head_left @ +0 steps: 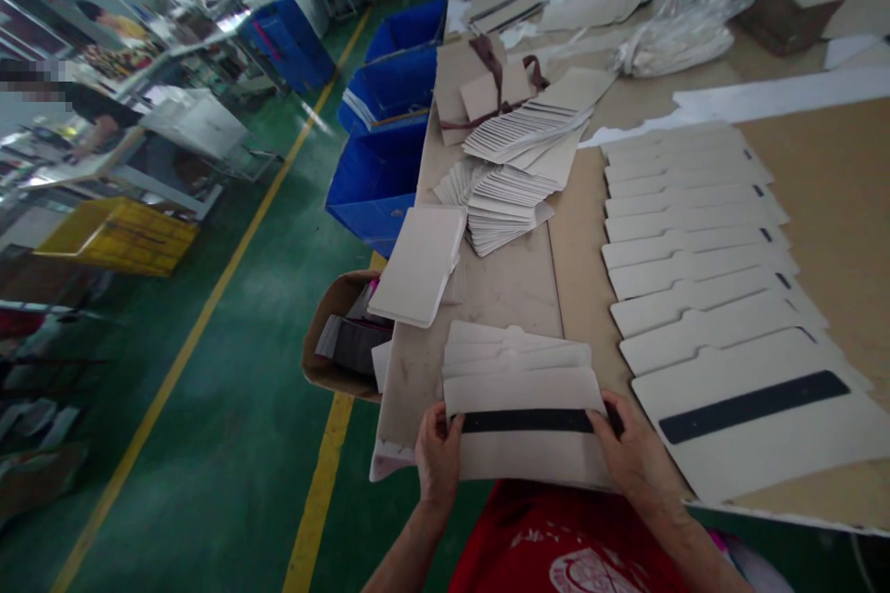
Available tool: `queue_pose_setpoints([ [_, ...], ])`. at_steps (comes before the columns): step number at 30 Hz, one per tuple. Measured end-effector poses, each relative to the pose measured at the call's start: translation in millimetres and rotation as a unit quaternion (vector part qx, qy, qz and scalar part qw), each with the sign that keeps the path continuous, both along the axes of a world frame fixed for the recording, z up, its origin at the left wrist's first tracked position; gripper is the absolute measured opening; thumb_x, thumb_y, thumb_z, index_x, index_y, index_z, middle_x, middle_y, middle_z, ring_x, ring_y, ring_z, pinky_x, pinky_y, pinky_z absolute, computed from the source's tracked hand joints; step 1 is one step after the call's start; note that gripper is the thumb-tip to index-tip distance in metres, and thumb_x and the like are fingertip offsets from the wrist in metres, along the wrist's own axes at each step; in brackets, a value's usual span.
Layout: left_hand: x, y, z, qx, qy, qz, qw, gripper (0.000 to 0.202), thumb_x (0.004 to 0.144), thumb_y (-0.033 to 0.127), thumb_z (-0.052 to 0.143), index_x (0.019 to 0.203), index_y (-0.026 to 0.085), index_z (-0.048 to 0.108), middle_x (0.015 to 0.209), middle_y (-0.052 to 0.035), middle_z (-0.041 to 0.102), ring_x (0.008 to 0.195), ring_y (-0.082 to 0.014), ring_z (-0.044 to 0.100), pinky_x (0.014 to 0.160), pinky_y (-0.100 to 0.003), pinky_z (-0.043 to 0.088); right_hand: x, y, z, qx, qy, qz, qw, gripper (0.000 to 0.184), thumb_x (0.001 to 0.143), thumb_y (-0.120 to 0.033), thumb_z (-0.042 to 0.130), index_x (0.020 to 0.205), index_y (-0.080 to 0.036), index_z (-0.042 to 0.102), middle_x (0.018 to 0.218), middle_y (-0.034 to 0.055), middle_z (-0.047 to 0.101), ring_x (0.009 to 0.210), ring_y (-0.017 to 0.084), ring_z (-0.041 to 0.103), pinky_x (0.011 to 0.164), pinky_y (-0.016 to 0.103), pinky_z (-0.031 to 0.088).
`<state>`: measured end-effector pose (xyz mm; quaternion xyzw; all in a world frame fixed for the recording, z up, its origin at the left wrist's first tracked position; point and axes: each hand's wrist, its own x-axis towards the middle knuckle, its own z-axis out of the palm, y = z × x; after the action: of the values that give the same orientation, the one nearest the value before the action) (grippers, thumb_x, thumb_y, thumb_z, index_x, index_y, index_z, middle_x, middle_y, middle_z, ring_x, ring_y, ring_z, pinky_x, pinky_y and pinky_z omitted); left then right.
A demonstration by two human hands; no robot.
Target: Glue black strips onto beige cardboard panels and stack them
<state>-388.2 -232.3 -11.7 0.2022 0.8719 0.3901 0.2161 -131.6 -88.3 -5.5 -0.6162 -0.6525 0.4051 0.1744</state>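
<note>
A black strip (525, 421) lies across a beige card sheet (525, 460) at the table's front edge. My left hand (439, 454) pinches the strip's left end, its thumb over the strip and its fingers curled at the card's side. At the other end my right hand (626, 445) does the same, thumb on top. Whether the fingers also grip the card is hidden. More beige cards (514, 352) fan out behind this sheet. To the right, a long row of overlapping cards (702, 301) runs away from me; its nearest card bears a black strip (755, 406).
Stacked blank boards (417, 264) overhang the table's left edge, with fanned card piles (514, 195) behind. A cardboard box (340, 296) and blue bins (379, 176) stand beside the table. Plastic wrap (685, 28) lies at the back. A person (104, 116) works across the aisle.
</note>
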Motion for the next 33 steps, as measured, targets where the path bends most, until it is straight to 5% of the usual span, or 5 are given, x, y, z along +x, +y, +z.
queue_pose_setpoints([
  [11,-8,9,-5.1,-0.014,0.056,0.000,0.998,0.025,0.073,0.041,0.065,0.089,0.021,0.063,0.089,-0.0023,0.058,0.081,-0.0198,0.057,0.077,-0.037,0.050,-13,20,-21.5,0.098,-0.031,-0.002,0.995,0.033,0.080,-0.040,0.052,0.102,-0.017,0.061,0.095,0.0106,0.061,0.090,0.026,0.057,0.084,0.043,0.048],
  [24,-10,3,2.4,-0.042,0.013,-0.037,0.998,0.018,0.067,0.034,0.064,0.078,0.020,0.062,0.094,-0.0033,0.058,0.092,-0.0207,0.059,0.083,-0.035,0.050,-13,22,4.5,0.017,-0.039,-0.047,0.998,0.036,0.067,-0.050,0.057,0.085,-0.019,0.064,0.084,0.0078,0.061,0.071,0.023,0.055,0.069,0.038,0.046],
  [33,-17,5,7.9,-0.122,0.010,-0.043,0.992,0.020,0.062,0.032,0.065,0.078,0.019,0.062,0.077,0.0000,0.058,0.075,-0.0197,0.055,0.073,-0.034,0.044,-6,10,-4.4,0.000,-0.029,-0.048,0.998,0.027,0.068,-0.047,0.059,0.079,-0.022,0.060,0.074,0.0039,0.064,0.066,0.022,0.056,0.067,0.036,0.046],
])
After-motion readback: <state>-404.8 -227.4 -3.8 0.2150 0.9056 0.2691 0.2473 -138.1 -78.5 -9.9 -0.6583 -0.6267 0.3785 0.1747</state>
